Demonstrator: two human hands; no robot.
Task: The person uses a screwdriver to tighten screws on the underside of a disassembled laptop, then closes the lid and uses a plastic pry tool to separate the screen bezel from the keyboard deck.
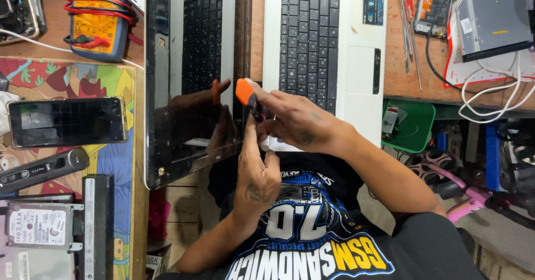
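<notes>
Far left: I see a yellow multimeter [96, 13] on the counter [398, 79], a phone [66, 122] nearer.
Laptop [251, 62]: open, white keyboard half right of its dark screen.
Left hand [256, 171]: my fingers curl loosely, index finger pressed up against the screwdriver shaft at the laptop's hinge.
Right hand [295, 121]: closed around the orange-handled screwdriver [248, 97].
Far right: green tray [409, 125], white cables [490, 85].
</notes>
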